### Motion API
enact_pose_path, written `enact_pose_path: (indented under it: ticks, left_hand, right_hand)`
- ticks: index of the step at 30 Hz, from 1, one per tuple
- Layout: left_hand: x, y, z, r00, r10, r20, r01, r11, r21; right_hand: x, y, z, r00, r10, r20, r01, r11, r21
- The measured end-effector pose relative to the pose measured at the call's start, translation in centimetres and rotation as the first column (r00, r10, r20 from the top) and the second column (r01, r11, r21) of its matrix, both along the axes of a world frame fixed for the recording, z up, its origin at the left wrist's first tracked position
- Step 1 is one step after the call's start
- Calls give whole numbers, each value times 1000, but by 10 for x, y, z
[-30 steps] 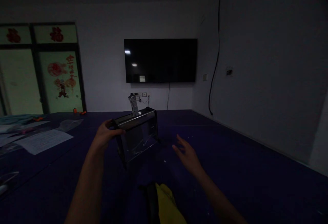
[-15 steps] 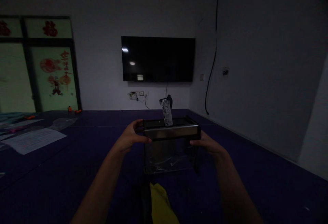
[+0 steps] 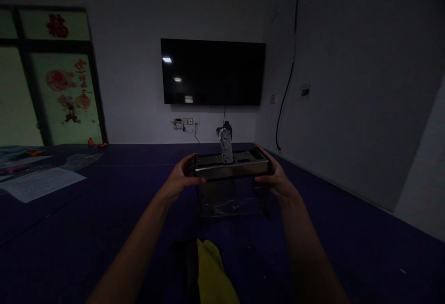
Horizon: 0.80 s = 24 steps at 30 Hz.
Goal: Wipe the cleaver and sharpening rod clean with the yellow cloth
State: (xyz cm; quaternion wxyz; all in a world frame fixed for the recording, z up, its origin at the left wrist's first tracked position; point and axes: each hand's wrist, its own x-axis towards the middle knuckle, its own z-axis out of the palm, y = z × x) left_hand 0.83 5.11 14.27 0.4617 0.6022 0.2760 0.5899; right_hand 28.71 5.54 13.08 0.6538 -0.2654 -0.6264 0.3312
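A small clear-walled tank with a dark metal top rim (image 3: 232,168) stands on the dark blue floor mat in front of me. My left hand (image 3: 181,180) grips the rim's left end, and my right hand (image 3: 275,178) grips its right end. A small object wrapped in crinkled plastic (image 3: 225,145) sticks up from the top of the tank. Crumpled clear film lies inside the tank.
A black TV (image 3: 212,72) hangs on the far wall above sockets (image 3: 186,122). Paper sheets (image 3: 40,183) and plastic wrap (image 3: 80,159) lie on the mat at left. A yellow cloth (image 3: 213,274) is near my body. A cable (image 3: 287,86) runs down the right wall.
My right hand, open and free a second ago, has taken the tank's right end. The tank has been turned square to me and shifted right and slightly away.
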Motion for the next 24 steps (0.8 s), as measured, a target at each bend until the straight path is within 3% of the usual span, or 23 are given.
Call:
enact_pose_path:
  ticks: [3, 6, 13, 18, 24]
  left_hand:
    - [8, 5, -5, 998, -1, 56, 0, 1000, 28]
    - [11, 6, -6, 999, 45, 8, -45, 998, 38]
    - [-8, 6, 2, 981, 184, -55, -186, 981, -45]
    - [-19, 12, 3, 976, 215, 34, -213, 976, -44]
    - [-18, 13, -1, 972, 227, 55, -223, 973, -65]
  right_hand:
    - [1, -4, 4, 998, -30, -49, 30, 999, 9]
    - [5, -6, 7, 996, -72, -59, 74, 997, 32]
    - [38, 1, -1, 950, -277, -144, 284, 958, 30]
    - [69, 11, -18, 808, -494, -321, 515, 857, -22]
    - [98, 10, -29, 609, -680, -408, 738, 674, -21]
